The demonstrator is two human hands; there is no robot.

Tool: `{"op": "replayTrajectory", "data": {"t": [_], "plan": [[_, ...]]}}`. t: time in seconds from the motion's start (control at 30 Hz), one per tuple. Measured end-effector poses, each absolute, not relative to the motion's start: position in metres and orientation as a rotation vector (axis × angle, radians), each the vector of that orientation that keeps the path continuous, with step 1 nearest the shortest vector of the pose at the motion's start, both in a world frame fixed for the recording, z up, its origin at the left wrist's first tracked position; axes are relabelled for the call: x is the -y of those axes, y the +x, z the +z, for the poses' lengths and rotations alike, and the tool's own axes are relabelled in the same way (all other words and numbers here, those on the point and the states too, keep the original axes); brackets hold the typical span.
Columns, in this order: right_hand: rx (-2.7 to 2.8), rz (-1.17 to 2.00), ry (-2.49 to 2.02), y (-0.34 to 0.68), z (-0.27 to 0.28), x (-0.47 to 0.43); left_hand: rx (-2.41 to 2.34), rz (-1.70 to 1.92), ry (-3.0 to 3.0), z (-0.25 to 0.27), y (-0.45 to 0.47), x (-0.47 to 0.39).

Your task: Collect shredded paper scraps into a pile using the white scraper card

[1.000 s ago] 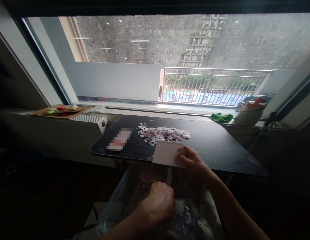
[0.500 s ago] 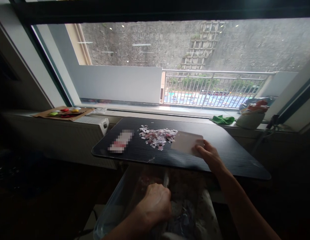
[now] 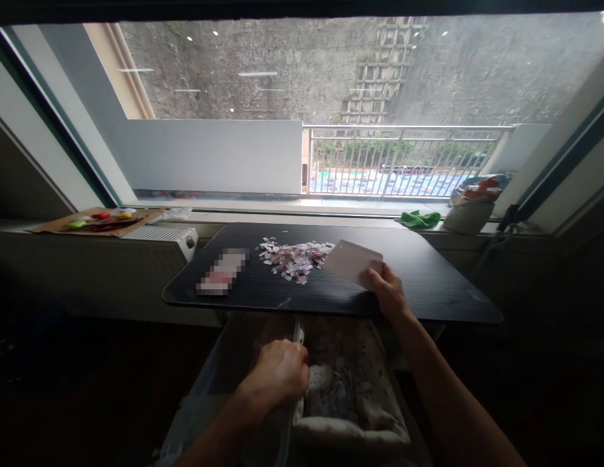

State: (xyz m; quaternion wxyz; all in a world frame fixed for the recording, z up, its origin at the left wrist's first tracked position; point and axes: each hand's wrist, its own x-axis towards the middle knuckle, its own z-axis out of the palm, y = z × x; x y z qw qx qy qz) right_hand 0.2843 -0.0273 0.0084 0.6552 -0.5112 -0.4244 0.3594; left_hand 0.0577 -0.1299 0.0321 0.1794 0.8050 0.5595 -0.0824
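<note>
Paper scraps (image 3: 296,258) toward the left edge of the table (image 3: 438,295)
Right hand (image 3: 386,285) pinches a pale card (image 3: 348,258) beside them; left hand (image 3: 282,368) is clenched round a clear plastic edge (image 3: 298,329). A brisk push could scatter scraps.

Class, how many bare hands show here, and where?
2: the left hand grips a clear plastic edge in front of the table; the right hand holds a white card beside the paper scraps.

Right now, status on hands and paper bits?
Right hand grips white card. Left hand closed on clear plastic edge. Paper bits heaped on table, card alongside.
</note>
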Motion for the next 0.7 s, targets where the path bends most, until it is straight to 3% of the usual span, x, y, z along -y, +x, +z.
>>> {"op": "replayTrajectory", "data": {"t": [0.7], "plan": [[1.37,0.623,-1.318,0.268,0.01,0.014,-1.571,-0.246,2.333,0.028,0.066,0.132]]}}
